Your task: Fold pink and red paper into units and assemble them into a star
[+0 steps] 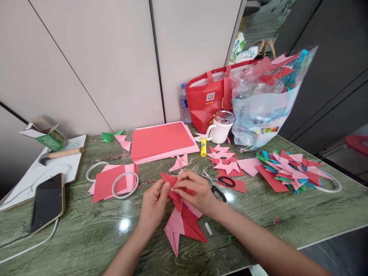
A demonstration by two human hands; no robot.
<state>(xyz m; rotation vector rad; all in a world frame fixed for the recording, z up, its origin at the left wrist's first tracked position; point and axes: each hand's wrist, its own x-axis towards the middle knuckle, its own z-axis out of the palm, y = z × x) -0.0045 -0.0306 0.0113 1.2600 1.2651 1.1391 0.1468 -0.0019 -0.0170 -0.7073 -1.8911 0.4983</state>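
Note:
Between my hands is a folded-paper piece (pixel 193 226) in red and pink, made of pointed parts joined together. Its lower points hang over the table in front of me. My left hand (pixel 153 201) is closed, its thumb and fingers pinching the red upper part. My right hand (pixel 198 191) pinches the same part from the other side; a tiny white bit shows at its fingertips, too small to name. Black-handled scissors (pixel 220 181) lie just beyond my right hand, partly on red paper. A small white strip (pixel 208 229) rests beside the piece.
Red and pink sheets (pixel 162 138), a yellow glue stick (pixel 203 147), a white mug (pixel 220 128) and a bag of folded paper (pixel 255 115) stand at the back. Left are tape rolls (pixel 125 185), a phone (pixel 48 203) and a hammer (pixel 61 154); right, a folded-paper pile (pixel 290 166).

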